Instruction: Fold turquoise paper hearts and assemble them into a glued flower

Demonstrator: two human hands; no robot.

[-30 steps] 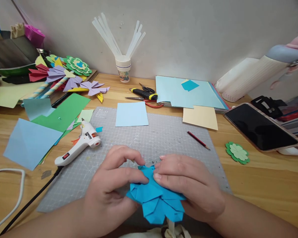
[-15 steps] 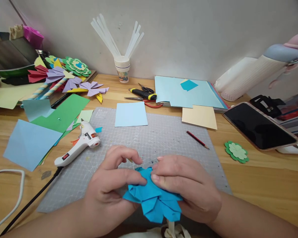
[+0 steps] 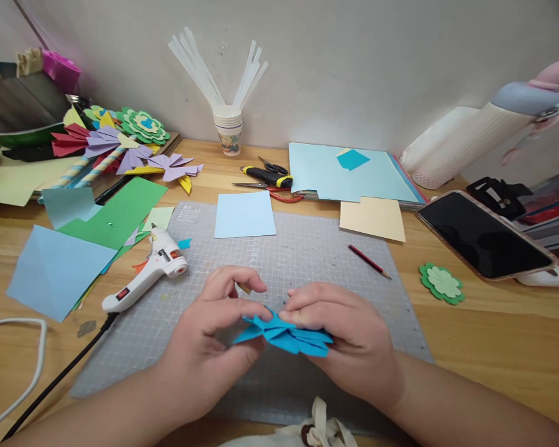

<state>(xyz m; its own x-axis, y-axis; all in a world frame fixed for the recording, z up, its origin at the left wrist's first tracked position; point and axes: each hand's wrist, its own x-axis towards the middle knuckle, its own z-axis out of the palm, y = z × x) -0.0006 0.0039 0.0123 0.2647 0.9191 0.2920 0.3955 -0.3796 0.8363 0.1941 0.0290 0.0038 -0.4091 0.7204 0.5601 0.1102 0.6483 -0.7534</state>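
Note:
A folded blue paper flower [image 3: 286, 336] is held between both my hands just above the grey cutting mat [image 3: 307, 254]. It now lies nearly flat, seen edge-on. My left hand [image 3: 205, 347] pinches its left side with thumb and fingers closed. My right hand [image 3: 349, 338] grips its right side, fingers curled over the top. A small tan stick end shows under my left index finger.
A white glue gun [image 3: 146, 270] with a black cord lies left on the mat. A light blue sheet [image 3: 245, 214], a pencil [image 3: 369, 261], scissors [image 3: 268, 177], a cup of glue sticks [image 3: 228, 127], a phone [image 3: 484, 236], a green paper clover [image 3: 441, 282] and paper flowers [image 3: 121, 146] surround it.
The blue flower has been tipped from facing up toward me to lying almost flat, and both hands have lifted slightly farther from me with it.

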